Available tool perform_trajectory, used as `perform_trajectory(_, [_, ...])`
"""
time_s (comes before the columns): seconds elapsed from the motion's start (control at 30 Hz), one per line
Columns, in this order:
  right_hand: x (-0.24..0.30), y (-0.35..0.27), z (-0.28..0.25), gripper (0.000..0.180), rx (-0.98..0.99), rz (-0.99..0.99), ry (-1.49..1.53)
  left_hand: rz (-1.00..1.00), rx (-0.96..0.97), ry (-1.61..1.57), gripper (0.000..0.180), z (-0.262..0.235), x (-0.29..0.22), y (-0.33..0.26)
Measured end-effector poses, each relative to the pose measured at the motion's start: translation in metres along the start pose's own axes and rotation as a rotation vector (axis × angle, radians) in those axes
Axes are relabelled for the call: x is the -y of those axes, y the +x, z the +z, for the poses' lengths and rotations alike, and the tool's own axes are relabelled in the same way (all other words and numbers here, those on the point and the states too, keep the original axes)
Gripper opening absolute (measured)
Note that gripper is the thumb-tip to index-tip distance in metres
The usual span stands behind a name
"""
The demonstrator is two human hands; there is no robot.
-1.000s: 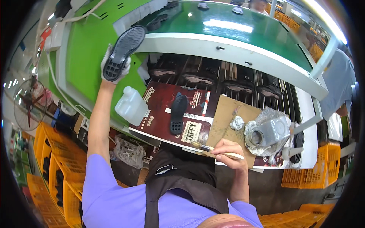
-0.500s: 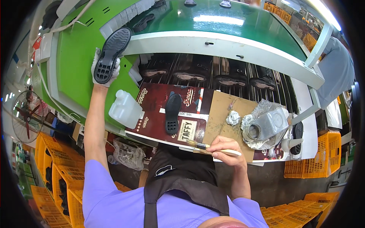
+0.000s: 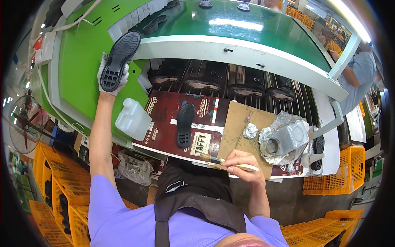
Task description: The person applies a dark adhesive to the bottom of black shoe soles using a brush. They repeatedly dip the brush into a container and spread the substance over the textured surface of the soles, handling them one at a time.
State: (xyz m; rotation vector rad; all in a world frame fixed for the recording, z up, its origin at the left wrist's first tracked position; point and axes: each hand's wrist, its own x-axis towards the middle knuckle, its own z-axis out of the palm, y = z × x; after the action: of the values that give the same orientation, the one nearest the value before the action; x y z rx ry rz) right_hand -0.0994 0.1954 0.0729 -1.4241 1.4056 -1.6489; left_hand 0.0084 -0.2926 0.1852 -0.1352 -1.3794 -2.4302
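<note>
My left hand [image 3: 103,78], in a whitish glove, grips a black shoe sole [image 3: 119,61], its cupped inner side with a grid at the heel facing up. The arm is stretched out over the green machine side. In the bare fingers of my right hand [image 3: 243,165] is a paintbrush [image 3: 218,159], bristles pointing left above the cardboard's near edge. Between the hands, a second black shoe sole [image 3: 185,124] lies on the dark red cardboard [image 3: 160,111]. A translucent plastic jug [image 3: 133,120] stands left of that sole.
A clear plastic container [image 3: 288,138] lies on its side in crumpled plastic, beside a wad of white paper [image 3: 250,131]. Behind, several black shoe uppers [image 3: 204,76] rest on rollers beneath the green conveyor belt [image 3: 185,24]. Orange crates [image 3: 337,171] flank the bench; a person [image 3: 362,74] stands at right.
The view has shifted slightly. Both hands keep their holds on the sole and the paintbrush, nearly in place. At right, the other person's arm has come into view.
</note>
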Motion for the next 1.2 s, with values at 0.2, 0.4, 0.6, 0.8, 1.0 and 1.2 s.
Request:
perform_trajectory(0.2, [0.004,-0.002,0.002,0.021,-0.022,0.004,-0.051,-0.024,-0.016,-0.032,0.066,0.009,0.005,0.0])
perform_trajectory(0.4, [0.005,-0.01,-0.002,0.02,-0.07,0.004,-0.075,-0.03,0.129,-0.144,0.069,0.06,0.048,0.001])
perform_trajectory(0.6, [0.017,-0.019,-0.02,0.022,-0.183,0.029,-0.094,-0.17,0.163,-0.408,0.068,0.124,0.132,-0.039])
perform_trajectory(0.8, [0.041,-0.032,-0.036,0.022,-0.539,-0.031,-0.3,-0.45,0.139,-0.811,0.07,0.144,0.204,-0.057])
perform_trajectory(1.0, [0.074,-0.01,-0.035,0.026,-0.276,-0.089,-0.536,-0.674,0.209,-0.975,0.068,0.154,0.219,-0.066])
perform_trajectory(1.2, [0.067,0.03,-0.013,0.032,-0.043,-0.165,-0.676,-0.743,0.121,-0.852,0.06,0.157,0.218,-0.075])
